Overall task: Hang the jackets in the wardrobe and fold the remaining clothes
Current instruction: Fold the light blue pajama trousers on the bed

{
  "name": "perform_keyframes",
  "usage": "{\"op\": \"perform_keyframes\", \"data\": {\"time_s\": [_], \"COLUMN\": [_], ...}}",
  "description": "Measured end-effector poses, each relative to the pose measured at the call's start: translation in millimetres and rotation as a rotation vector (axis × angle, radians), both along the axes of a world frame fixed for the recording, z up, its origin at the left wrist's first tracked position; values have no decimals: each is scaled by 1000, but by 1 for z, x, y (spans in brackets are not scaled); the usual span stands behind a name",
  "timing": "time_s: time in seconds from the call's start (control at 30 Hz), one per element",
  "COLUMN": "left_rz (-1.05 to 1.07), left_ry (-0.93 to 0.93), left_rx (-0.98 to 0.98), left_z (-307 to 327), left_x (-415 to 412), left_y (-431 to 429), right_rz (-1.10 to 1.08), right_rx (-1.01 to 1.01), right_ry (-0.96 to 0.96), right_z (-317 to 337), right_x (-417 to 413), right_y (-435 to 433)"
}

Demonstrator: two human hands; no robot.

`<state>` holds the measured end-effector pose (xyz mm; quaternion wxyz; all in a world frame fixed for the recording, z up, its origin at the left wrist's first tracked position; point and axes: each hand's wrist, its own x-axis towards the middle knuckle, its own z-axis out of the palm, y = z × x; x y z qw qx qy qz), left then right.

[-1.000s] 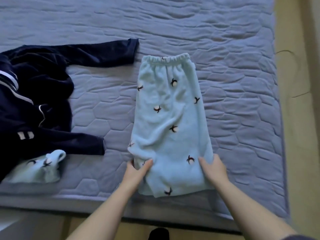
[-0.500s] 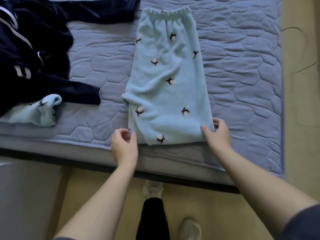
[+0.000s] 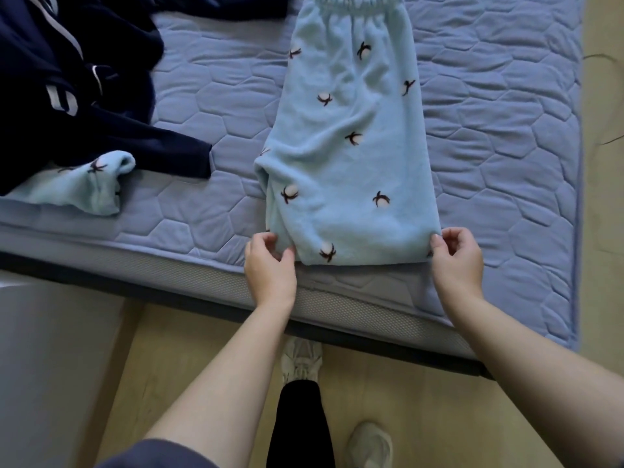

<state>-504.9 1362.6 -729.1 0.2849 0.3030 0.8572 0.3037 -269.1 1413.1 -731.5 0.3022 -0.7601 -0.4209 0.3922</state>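
Head view. Fleece pyjama trousers (image 3: 347, 146), pale blue, cotton-boll print, folded lengthwise, elastic waist far, lie on the quilted hexagon-stitched mattress (image 3: 506, 130). Left hand (image 3: 268, 265) pinches the near-left corner; right hand (image 3: 456, 256) pinches the near-right. Far left: crumpled navy jacket (image 3: 84, 96) over a matching fleece top (image 3: 77, 187).

The fleece trousers (image 3: 347, 146) are pale blue, scattered with small white tufts on dark brown sprigs. A second garment (image 3: 84, 187) at the bed's near edge bears the same print. The jacket (image 3: 67, 96) is navy with white stripes. The bed (image 3: 506, 130) is lavender-blue, quilted in hexagons.
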Motion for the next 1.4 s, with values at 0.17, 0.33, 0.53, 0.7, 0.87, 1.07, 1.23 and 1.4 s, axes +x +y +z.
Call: {"op": "perform_keyframes", "data": {"time_s": [0.17,0.33,0.53,0.7,0.87,1.07,1.23,1.4], "left_rz": [-51,-27,-77,-244,-125,-170,-216,-4], "left_ry": [-66,-154,-408,-82,-212,-156,78,-320], "left_rx": [-88,-44,-82,-48,-216,-115,-203,-201], "left_z": [-5,-16,-17,-14,-23,-6,-18,-26], "left_x": [-9,-52,-64,-64,-74,-68,-60,-96], "left_y": [14,-4,8,41,31,93,110,95], "right_rz": [132,32,131,157,223,235,200,33], "right_rx": [-123,-178,-331,-197,-251,-223,-219,-337], "right_ry": [158,144,262,219,112,109,-49,-68], "right_z": [-8,-17,-18,-13,-11,7,-6,-15], "right_x": [4,28,32,32,39,14,-18,1], "right_y": [0,11,12,24,26,84,129,128]}}
